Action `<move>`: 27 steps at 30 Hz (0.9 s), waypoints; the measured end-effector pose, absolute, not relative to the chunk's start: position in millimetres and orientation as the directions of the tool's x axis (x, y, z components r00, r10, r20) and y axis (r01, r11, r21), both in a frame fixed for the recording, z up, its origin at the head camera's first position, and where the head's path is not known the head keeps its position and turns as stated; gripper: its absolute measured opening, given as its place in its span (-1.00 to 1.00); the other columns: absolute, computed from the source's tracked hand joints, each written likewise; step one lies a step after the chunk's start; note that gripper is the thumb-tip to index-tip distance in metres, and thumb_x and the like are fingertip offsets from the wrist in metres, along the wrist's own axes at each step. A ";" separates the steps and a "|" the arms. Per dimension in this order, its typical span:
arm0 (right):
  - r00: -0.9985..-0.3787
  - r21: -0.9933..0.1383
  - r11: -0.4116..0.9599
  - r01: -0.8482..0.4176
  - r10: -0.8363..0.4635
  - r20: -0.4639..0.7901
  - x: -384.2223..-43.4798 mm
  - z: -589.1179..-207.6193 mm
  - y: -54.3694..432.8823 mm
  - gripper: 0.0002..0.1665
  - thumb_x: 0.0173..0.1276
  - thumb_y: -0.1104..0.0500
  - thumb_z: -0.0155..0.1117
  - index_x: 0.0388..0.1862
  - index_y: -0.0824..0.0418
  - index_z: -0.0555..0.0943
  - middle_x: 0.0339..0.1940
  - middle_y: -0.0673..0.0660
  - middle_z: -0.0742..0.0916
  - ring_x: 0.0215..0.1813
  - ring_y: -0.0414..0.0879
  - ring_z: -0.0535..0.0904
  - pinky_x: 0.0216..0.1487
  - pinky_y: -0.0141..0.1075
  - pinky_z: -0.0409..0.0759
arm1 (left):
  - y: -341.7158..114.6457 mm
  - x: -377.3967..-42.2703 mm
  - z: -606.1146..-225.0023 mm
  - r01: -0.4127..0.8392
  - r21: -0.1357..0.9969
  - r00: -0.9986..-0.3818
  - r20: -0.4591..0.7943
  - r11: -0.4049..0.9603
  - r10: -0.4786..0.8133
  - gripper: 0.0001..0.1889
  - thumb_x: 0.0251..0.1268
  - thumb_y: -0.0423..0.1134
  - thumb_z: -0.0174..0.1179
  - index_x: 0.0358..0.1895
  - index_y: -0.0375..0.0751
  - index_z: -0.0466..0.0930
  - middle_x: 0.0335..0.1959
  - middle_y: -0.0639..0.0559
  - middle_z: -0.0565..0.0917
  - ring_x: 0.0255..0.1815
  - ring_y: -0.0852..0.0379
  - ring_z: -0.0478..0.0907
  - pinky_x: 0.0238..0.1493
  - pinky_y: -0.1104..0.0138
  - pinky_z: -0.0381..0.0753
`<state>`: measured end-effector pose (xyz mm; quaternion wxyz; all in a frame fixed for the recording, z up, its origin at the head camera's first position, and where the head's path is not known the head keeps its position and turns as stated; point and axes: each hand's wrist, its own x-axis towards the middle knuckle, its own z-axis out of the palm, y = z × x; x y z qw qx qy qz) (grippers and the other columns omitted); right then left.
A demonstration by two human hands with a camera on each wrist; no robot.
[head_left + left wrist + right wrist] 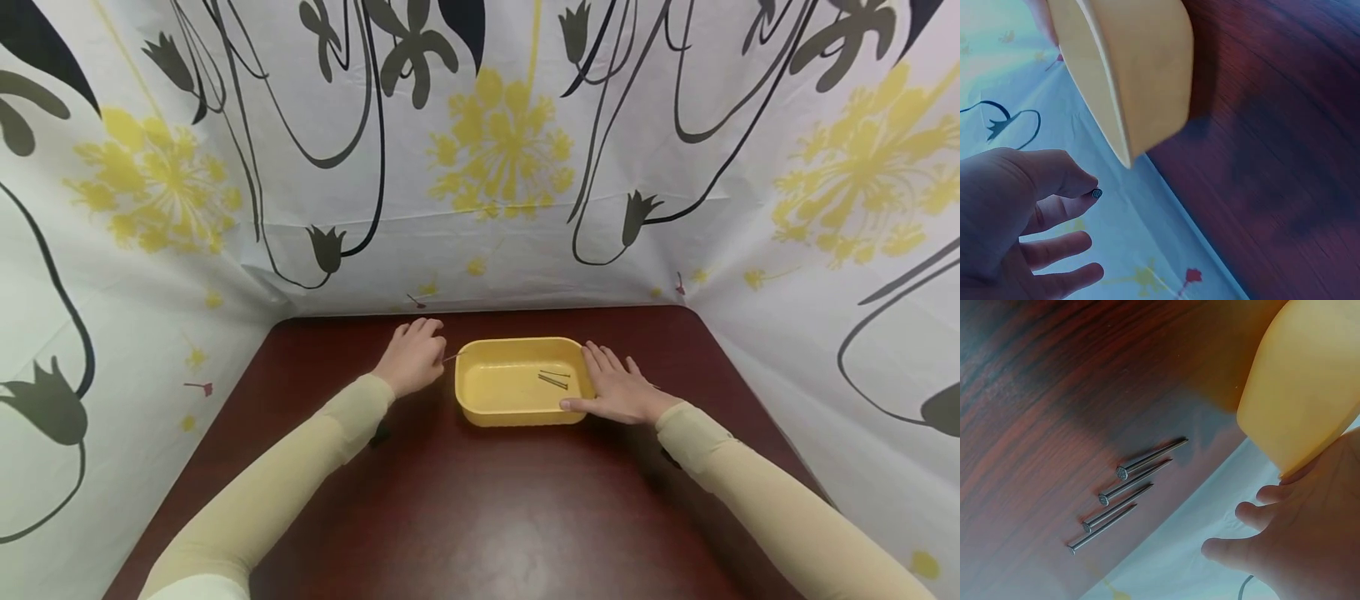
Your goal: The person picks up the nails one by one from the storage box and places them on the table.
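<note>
A shallow yellow plastic tub (pixel 517 417) stands on the table, with several nails (pixel 553 383) lying in its right part. Left of the tub, my left hand (pixel 412 358) pinches a nail (pixel 1097 194) between thumb and forefinger. Its flat head shows at the fingertips, and its thin shank reaches toward the tub's left rim. My right hand (pixel 619 393) rests against the tub's right end, fingers spread along the rim and thumb over the near right corner. Several more nails (pixel 1137 481) lie side by side on the table in the right wrist view.
The dark reddish-brown wooden table (pixel 480 508) has a glossy top. A white cloth (pixel 480 275) with yellow and grey flowers hangs behind the table and along both sides. The table's far edge runs a little beyond the tub.
</note>
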<state>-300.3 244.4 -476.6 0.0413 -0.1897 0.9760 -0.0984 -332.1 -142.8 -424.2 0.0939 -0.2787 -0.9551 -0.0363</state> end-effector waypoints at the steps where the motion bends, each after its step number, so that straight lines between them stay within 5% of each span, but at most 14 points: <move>1: -0.925 -0.208 0.908 -0.363 -0.379 -0.042 -300.4 -476.8 244.3 0.54 0.11 -0.76 -0.10 0.65 0.33 -0.16 0.66 0.30 0.00 0.62 0.29 -0.09 0.40 0.42 -0.12 | -147.4 -331.1 -425.1 0.531 0.017 -0.832 0.199 0.847 0.518 -0.77 0.26 -0.25 0.29 -0.54 0.02 0.49 0.34 -0.15 0.44 0.39 -0.15 0.28 0.35 -0.17 0.24; 13: -0.926 -0.199 0.913 -0.357 -0.373 -0.053 -301.2 -477.3 245.0 0.53 0.11 -0.76 -0.10 0.65 0.34 -0.14 0.66 0.30 -0.01 0.61 0.30 -0.08 0.40 0.43 -0.10 | -204.9 -325.9 -444.5 0.424 0.038 -0.898 0.144 0.905 0.415 -0.75 0.26 -0.22 0.35 -0.55 0.00 0.52 0.35 -0.23 0.42 0.37 -0.26 0.30 0.29 -0.25 0.27; 27: -0.927 -0.198 0.914 -0.354 -0.371 -0.058 -302.7 -477.8 244.2 0.53 0.12 -0.76 -0.09 0.65 0.34 -0.16 0.66 0.29 -0.02 0.62 0.29 -0.09 0.39 0.43 -0.09 | -246.3 -328.3 -474.0 0.329 0.045 -0.943 0.065 0.943 0.326 -0.76 0.25 -0.22 0.39 -0.55 -0.06 0.57 0.13 -0.27 0.52 0.12 -0.34 0.45 0.06 -0.28 0.41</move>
